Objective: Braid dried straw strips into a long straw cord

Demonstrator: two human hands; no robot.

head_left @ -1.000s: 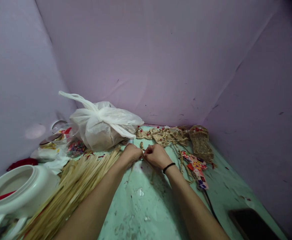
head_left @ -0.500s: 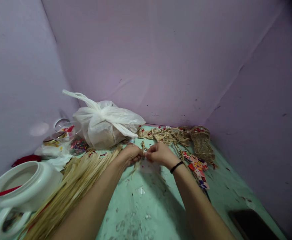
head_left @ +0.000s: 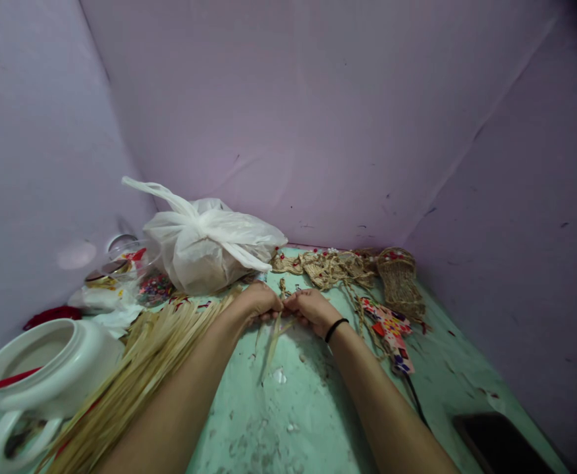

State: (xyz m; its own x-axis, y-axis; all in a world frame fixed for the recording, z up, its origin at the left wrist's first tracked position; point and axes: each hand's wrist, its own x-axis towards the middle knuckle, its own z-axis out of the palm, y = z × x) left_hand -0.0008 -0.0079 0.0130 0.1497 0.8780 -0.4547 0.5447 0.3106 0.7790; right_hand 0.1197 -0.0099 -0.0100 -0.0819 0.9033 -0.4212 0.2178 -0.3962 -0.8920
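Observation:
Between my two hands is a short braid of dried straw strips (head_left: pixel 282 287), its finished end pointing away from me. A loose strip end (head_left: pixel 273 343) trails from it toward me over the table. My left hand (head_left: pixel 261 303) is closed, pinching the braid between thumb and finger. From the other side my right hand (head_left: pixel 313 309), with a black band at the wrist, is closed on the strips too. The fingertips of both hands nearly meet, hiding the exact crossing of the strips.
A bundle of straw strips (head_left: pixel 170 355) lies left beside a white pot (head_left: pixel 56 362). Behind stand a tied plastic bag (head_left: pixel 209 243) and woven straw pieces (head_left: pixel 338 268). To the right are a flower-patterned glue gun (head_left: pixel 390 332) with a cord and a dark phone-like slab (head_left: pixel 503 441).
My right hand has turned and come slightly lower, its fingers now beneath the strips. A pale strip end now shows trailing toward me below the hands. My left hand has barely moved.

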